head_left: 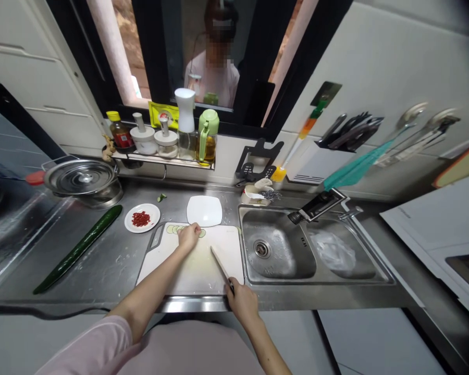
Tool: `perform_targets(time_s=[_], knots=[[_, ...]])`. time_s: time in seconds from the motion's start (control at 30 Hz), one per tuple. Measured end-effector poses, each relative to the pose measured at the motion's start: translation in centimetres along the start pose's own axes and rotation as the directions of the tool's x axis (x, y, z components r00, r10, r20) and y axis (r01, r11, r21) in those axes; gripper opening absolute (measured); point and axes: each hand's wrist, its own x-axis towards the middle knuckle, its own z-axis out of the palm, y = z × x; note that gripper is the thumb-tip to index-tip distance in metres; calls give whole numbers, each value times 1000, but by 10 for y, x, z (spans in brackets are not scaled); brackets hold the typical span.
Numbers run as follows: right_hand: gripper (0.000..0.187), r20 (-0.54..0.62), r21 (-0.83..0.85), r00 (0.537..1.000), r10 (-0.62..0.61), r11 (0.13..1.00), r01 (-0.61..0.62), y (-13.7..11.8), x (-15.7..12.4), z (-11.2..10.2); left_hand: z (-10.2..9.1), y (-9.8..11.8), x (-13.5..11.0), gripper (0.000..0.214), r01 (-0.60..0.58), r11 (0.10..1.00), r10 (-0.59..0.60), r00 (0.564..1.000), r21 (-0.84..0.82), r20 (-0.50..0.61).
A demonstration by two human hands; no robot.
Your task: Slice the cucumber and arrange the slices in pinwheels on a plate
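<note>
My left hand (188,237) rests at the far edge of the white cutting board (168,265), fingers curled over a row of cucumber slices (173,229). My right hand (241,301) grips the handle of a knife (220,263) at the board's near right corner, its blade lying across the board. A whole cucumber (80,247) lies on the steel counter to the left. Beyond the board sit an empty white square plate (204,210) and a small round plate of red chilli bits (142,218).
A steel sink (308,260) lies right of the board. A lidded pot (82,179) stands at the back left. A shelf with oil and seasoning bottles (166,138) runs under the window, where a person's reflection shows. Utensils hang on the right wall.
</note>
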Motion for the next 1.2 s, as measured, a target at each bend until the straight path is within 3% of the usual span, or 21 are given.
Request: perform_targets(time_s=[0.47, 0.83, 1.0, 1.2], knots=[[37, -21, -2, 1000, -19, 1000, 19, 2, 8, 3, 8, -3, 2, 15, -79, 989, 90, 993, 126, -79], [37, -7, 71, 1000, -16, 997, 16, 0, 9, 1, -5, 12, -5, 22, 9, 996, -5, 999, 86, -42], [39, -16, 80, 1000, -8, 997, 9, 1, 11, 4, -17, 10, -36, 23, 21, 997, -27, 995, -70, -96], [40, 9, 108, 1000, 20, 994, -21, 5, 21, 6, -20, -31, -106, 24, -36, 999, 36, 978, 2, -204]])
